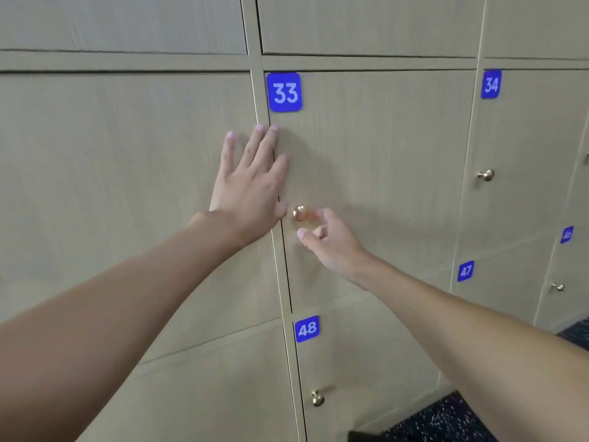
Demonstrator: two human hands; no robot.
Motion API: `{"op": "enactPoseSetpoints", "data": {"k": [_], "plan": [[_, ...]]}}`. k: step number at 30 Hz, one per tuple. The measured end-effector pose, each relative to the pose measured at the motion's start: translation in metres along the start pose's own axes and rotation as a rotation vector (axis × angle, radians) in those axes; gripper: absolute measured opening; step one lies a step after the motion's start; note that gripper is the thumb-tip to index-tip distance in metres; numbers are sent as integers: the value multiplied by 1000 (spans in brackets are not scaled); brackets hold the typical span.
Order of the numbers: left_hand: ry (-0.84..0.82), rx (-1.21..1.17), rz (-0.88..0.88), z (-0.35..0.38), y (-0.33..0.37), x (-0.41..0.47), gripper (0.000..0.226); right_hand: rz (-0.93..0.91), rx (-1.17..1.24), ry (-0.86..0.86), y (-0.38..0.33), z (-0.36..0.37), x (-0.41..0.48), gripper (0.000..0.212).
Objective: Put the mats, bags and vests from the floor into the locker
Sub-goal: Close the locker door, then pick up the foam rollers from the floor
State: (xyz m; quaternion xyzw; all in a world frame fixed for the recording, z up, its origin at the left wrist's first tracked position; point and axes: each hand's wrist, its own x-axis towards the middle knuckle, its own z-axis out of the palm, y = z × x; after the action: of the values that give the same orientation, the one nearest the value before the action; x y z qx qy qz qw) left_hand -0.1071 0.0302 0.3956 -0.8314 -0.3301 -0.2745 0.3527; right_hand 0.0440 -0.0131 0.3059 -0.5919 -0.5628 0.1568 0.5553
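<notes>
Head view: A person stands close to a wall of pale wood-grain lockers, both bare arms stretched forward. The left hand [251,186] lies flat, fingers straight and spread, pressed across the seam between the upright post [262,100] and the left edge of locker 33 [382,170]. It grasps nothing.

The right hand [328,240] is at the brass knob [301,213] on that door's left side. Its fingers are curled, the forefinger tip is just beside the knob's right side and the thumb is just below it. Whether they actually pinch the knob cannot be told.

Locker 33, at centre, appears closed, its door level with its neighbours. A blue tag [284,92] reading 33 sits in its top left corner.

To the right is locker 34 [526,138], closed, with its own knob. Below 33 is locker 48 [366,362], also closed. Locker 47 [497,282] lies to the lower right. A dark speckled floor [462,419] shows at bottom right, nearest the camera.
</notes>
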Motion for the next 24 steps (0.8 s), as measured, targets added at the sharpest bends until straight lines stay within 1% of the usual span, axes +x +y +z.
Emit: {"op": "enactPoseSetpoints", "data": {"k": [2, 4, 6, 8, 11, 14, 16, 19, 21, 24], "plan": [[75, -133, 19, 6, 18, -21, 52, 42, -67, -18, 16, -11, -24, 34], [136, -281, 45, 18, 41, -43, 41, 91, -108, -27, 38, -23, -48, 32], [82, -423, 103, 32, 70, -62, 37, 160, -133, -15, 64, -37, -73, 28], [-13, -536, 160, 49, 102, -82, 34, 234, -153, -8, 93, -51, -98, 23], [-206, -646, 181, 80, 155, -114, 36, 351, -204, -32, 138, -72, -138, 16], [-540, -661, 191, 117, 208, -154, 45, 452, -342, -132, 191, -91, -182, 16], [-712, -611, 221, 145, 239, -187, 53, 519, -448, -270, 226, -101, -209, 25], [-888, -545, 275, 184, 271, -234, 65, 558, -688, -500, 267, -109, -238, 53], [-996, -550, 279, 205, 285, -258, 79, 514, -816, -616, 288, -108, -247, 71], [-1048, -523, 312, 234, 299, -277, 97, 414, -934, -743, 322, -100, -253, 93]]}}
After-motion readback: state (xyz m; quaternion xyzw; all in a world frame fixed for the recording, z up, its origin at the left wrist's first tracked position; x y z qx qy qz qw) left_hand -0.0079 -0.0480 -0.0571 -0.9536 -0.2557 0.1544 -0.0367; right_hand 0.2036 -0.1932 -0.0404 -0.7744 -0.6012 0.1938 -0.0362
